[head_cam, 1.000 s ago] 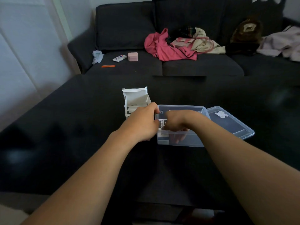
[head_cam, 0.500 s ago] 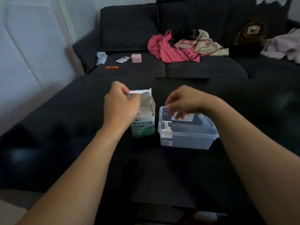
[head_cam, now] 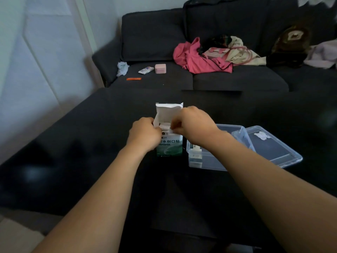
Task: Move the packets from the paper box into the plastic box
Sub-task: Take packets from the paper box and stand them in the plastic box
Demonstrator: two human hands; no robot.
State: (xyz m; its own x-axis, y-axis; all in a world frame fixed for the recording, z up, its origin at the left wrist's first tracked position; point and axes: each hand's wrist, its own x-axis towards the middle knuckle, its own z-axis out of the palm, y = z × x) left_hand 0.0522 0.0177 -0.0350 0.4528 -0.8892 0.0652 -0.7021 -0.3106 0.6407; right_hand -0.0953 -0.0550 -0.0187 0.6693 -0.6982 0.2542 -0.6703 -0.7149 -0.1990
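A green and white paper box (head_cam: 169, 147) stands upright on the dark table, its white top flap raised. White packets (head_cam: 165, 125) show in its open mouth. My left hand (head_cam: 145, 134) grips the box's left side. My right hand (head_cam: 191, 125) reaches into the opening from the right and pinches the packets. Right of the box sits a clear plastic box (head_cam: 206, 161) with some packets at its left end; my right forearm hides much of it.
The plastic box's clear lid (head_cam: 273, 148) lies to its right on the table. Behind the table a dark sofa (head_cam: 237, 79) holds pink clothing (head_cam: 197, 59), a small pink case (head_cam: 160, 68), bags and small items.
My right hand has moved from over the plastic box to the paper box's opening. My left hand has dropped from the flap to the box's side.
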